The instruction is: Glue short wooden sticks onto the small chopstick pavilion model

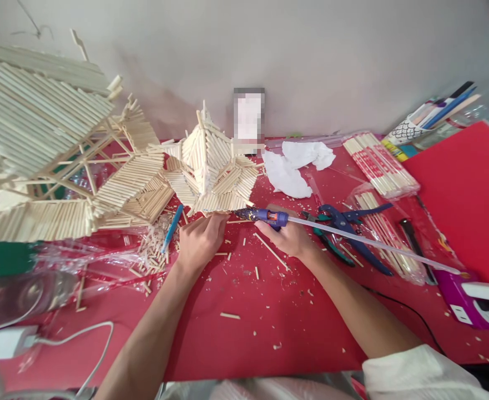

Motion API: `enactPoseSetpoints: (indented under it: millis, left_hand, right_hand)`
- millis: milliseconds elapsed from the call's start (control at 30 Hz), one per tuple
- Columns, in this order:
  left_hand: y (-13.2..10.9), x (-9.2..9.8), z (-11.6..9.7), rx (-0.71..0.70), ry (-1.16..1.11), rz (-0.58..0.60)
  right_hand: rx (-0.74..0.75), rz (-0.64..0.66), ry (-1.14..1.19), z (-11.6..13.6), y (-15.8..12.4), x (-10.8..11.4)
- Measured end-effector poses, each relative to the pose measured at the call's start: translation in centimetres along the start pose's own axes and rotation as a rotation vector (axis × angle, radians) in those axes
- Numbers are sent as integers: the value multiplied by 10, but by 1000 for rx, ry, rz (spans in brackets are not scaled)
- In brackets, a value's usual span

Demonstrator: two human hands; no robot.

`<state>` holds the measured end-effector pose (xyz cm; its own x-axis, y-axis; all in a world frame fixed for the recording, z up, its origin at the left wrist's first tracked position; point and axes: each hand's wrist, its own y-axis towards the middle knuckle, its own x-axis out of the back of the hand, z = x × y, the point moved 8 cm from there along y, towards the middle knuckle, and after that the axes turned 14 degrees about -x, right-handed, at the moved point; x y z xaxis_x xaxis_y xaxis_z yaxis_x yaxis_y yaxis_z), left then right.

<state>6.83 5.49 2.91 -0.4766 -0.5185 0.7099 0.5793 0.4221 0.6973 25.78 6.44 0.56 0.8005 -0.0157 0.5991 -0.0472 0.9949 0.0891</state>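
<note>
My right hand (288, 236) is closed round a blue glue gun (265, 215) with a long clear glue stick (373, 243) trailing to the right. Its nozzle points left at the base of a small model built from pale wooden sticks (208, 172). My left hand (200, 236) rests on the red table (269, 328) just under that model, fingers curled against its lower edge, apparently pinching a stick there.
A large stick-built structure (48, 150) fills the left side. Blue pliers (346, 222), packs of wooden sticks (379, 164), white tissue (294, 166), a red board (469, 194) and a purple device (473, 300) lie right. Offcuts and a blue cutter (172, 226) litter the table. White cable (94, 344) at lower left.
</note>
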Motion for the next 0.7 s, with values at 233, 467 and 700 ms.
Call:
enactPoseSetpoints:
  millis: [233, 467, 700]
  left_hand:
    - [-1, -1, 3, 37, -8, 1]
    - [0, 0, 2, 38, 3, -12]
    - [-1, -1, 3, 50, 31, 7]
  right_hand:
    - [-42, 18, 25, -4, 0, -1]
    - [-56, 10, 56, -8, 0, 0]
    - [-68, 5, 42, -11, 0, 0]
